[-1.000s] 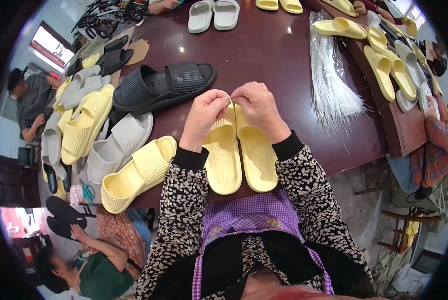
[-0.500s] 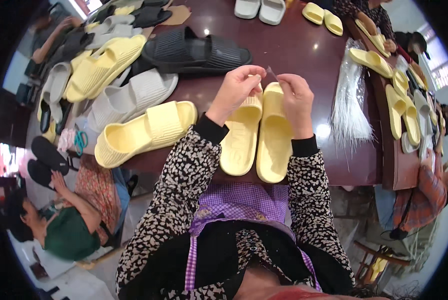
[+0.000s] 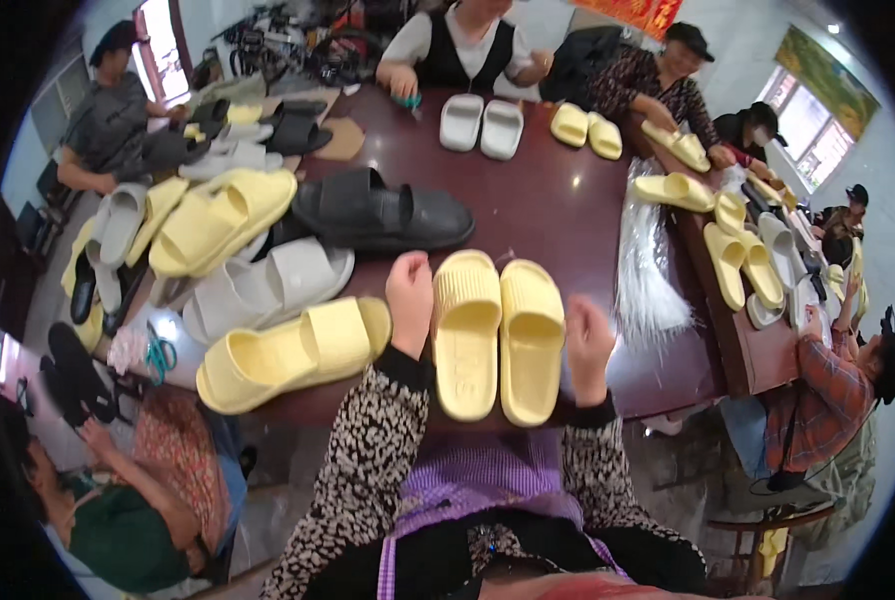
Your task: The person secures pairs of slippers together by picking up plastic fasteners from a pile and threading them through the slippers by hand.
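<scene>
A pair of pale yellow slippers (image 3: 498, 335) lies side by side, soles down, at the near edge of the dark brown table (image 3: 548, 200). My left hand (image 3: 410, 300) rests against the outer side of the left slipper, fingers curled onto its edge. On the other side, my right hand (image 3: 588, 345) presses the outer edge of the right slipper the same way. Both my sleeves are in a black-and-white spotted print.
Left of my hands lie another yellow slipper pair (image 3: 293, 352), grey slippers (image 3: 268, 285), black slippers (image 3: 378, 210) and a yellow heap (image 3: 218, 220). A bundle of clear plastic strands (image 3: 648, 265) lies to the right. Teal scissors (image 3: 158, 355) sit at the left edge. Several people work around the table.
My hands left the slippers' toe ends, where they pinched something small, and moved apart to the pair's outer sides. The view tilted up, showing more of the table.
</scene>
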Demonstrator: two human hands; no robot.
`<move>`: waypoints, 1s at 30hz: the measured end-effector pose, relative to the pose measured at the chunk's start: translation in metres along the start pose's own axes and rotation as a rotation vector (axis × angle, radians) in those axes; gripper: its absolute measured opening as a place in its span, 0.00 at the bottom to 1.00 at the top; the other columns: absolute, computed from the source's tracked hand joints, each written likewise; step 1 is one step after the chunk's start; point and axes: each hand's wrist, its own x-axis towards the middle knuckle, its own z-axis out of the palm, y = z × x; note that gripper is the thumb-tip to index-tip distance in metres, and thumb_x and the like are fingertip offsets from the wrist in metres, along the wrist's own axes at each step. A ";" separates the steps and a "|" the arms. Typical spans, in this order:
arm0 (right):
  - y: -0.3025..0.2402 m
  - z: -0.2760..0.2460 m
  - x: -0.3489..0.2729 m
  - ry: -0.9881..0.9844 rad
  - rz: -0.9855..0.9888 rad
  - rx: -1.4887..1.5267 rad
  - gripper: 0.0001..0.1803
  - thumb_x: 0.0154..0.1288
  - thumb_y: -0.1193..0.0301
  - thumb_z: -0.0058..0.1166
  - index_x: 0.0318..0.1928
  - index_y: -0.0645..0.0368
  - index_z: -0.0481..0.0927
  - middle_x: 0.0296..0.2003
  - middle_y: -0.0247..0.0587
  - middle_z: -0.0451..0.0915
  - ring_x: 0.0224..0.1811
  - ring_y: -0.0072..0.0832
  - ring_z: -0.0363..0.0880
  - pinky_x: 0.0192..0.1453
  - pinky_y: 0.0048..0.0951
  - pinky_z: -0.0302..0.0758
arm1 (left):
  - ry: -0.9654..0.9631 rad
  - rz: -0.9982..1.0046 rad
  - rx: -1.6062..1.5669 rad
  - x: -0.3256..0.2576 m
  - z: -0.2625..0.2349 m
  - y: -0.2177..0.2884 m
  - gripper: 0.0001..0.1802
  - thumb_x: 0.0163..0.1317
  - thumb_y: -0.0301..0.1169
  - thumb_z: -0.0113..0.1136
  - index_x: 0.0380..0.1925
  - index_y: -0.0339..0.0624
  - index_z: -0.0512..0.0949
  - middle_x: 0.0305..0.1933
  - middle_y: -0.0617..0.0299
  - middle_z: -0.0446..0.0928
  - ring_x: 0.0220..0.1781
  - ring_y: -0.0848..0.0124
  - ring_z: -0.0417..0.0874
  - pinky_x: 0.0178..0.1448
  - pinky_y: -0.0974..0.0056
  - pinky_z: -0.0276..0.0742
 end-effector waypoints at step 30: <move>-0.002 -0.001 0.018 -0.370 -0.277 -0.479 0.20 0.61 0.73 0.53 0.54 0.61 0.70 0.22 0.46 0.77 0.21 0.40 0.78 0.26 0.40 0.74 | -0.118 -0.391 -0.360 0.019 -0.015 -0.029 0.10 0.64 0.25 0.54 0.45 0.37 0.76 0.37 0.63 0.79 0.31 0.77 0.76 0.34 0.74 0.73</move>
